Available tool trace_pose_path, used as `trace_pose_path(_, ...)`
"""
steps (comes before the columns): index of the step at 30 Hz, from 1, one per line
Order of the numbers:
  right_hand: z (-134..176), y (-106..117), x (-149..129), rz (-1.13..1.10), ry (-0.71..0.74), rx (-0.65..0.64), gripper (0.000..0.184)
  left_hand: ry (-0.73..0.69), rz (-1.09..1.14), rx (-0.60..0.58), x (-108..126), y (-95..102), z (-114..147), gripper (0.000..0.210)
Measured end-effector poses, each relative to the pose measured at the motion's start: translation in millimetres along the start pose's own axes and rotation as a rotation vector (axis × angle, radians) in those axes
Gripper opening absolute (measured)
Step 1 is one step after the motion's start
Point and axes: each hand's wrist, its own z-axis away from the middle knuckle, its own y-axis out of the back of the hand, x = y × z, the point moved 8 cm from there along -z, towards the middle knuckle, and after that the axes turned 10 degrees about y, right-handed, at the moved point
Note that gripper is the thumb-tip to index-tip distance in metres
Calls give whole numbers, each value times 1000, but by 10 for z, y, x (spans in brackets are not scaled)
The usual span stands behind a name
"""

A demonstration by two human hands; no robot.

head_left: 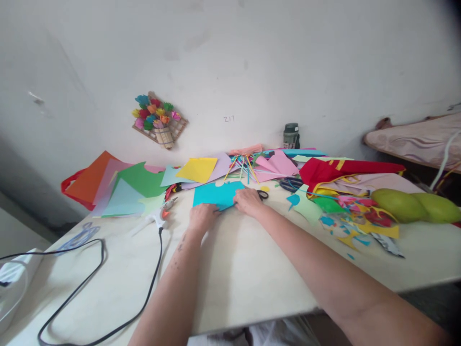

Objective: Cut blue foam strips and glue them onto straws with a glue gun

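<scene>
A bright blue sheet of paper (215, 193) with a notched, cut far edge lies in front of me on the table. My left hand (203, 215) grips its near left edge, fingers bent over the paper. At the right end of the same edge, my right hand (246, 200) is closed on the sheet, and the near edge looks slightly raised or folded between the two hands. The black handle of a pair of scissors (263, 194) shows just beyond my right hand; its blades are hidden.
Left of the paper lies a white glue gun (158, 218) with a black cord (151, 283). Coloured sheets (135, 182) spread along the wall. Paper scraps (347, 235), green fruits (396, 205) and red cloth (345, 168) occupy the right side. A dark flask (291, 136) stands at the back.
</scene>
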Motion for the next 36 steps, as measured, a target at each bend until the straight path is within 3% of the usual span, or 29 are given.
trace_pose_path(6, 0, -60, 54, -60, 33, 24, 21, -16, 182, 56, -14, 48, 37, 23)
trace_pose_path(16, -32, -192, 210, -251, 26, 73, 15, 21, 325, 50, -87, -19, -7, 16)
trace_pose_path(25, -52, -280, 258, -425, 11, 77, 17, -51, 501, 50, -98, -142, -88, 18)
trace_pose_path(36, -80, -314, 213, -419, -21, 101, 17, -96, 648, 26, -71, -148, -115, 16)
